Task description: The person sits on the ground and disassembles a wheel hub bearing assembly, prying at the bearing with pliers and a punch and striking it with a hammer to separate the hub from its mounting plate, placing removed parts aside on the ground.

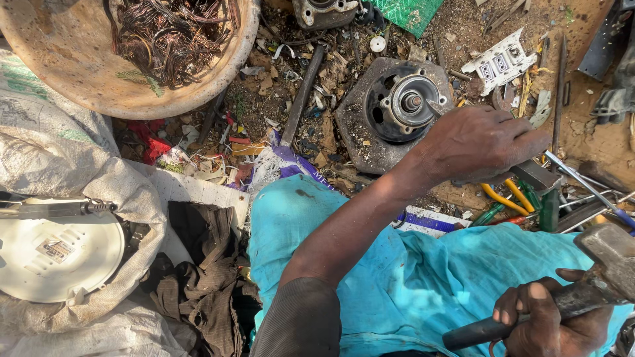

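Dismantling a motor end plate [380, 122] on littered ground [463, 26]: the left hand [479, 142] closes its fingers around a chisel-like tool [438, 107] set against the central bearing hub [411, 101], while the right hand [552, 320] grips a hammer [595, 274], head raised. The hub sits seated in the plate, so removal appears unfinished. Surroundings: bare earth strewn with scrap, a basin [79, 59] of copper wire [175, 36], sacks [59, 152], pliers [506, 198].
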